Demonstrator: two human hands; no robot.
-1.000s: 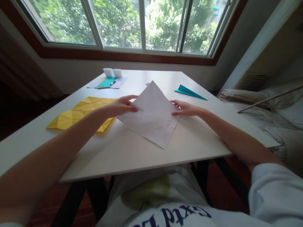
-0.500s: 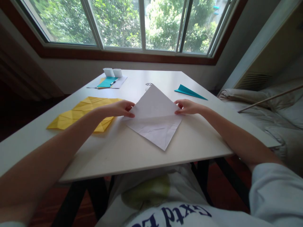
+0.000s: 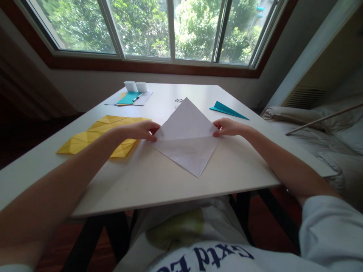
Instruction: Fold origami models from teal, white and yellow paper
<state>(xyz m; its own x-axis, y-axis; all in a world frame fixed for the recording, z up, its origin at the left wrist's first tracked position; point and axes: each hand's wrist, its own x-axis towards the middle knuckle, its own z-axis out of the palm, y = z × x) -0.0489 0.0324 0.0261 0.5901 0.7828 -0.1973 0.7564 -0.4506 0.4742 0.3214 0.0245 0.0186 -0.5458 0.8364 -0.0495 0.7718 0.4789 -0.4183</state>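
Head view, looking down over a white table [image 3: 159, 181], loses the person's upper arms and lap at the picture's bottom edge, and the table's legs vanish under the top. A small dark object [image 3: 178, 101] beyond the white paper [image 3: 185, 141] is half hidden by the paper's raised far corner and cannot be made out. That paper sits diamond-wise near the middle of the table, with one corner toward the person and the opposite one lifted toward the window, so its long axis runs from the near edge to the far edge; a crease crosses it from side to side between the hands. The left hand [image 3: 140, 130] pinches the paper's left corner, and the right hand [image 3: 228, 127] pinches the right corner, both closed on it and well apart. Left of the paper lies a creased yellow sheet [image 3: 99, 134], touching the left wrist. Right of it and farther off lies a teal paper dart [image 3: 228, 110].
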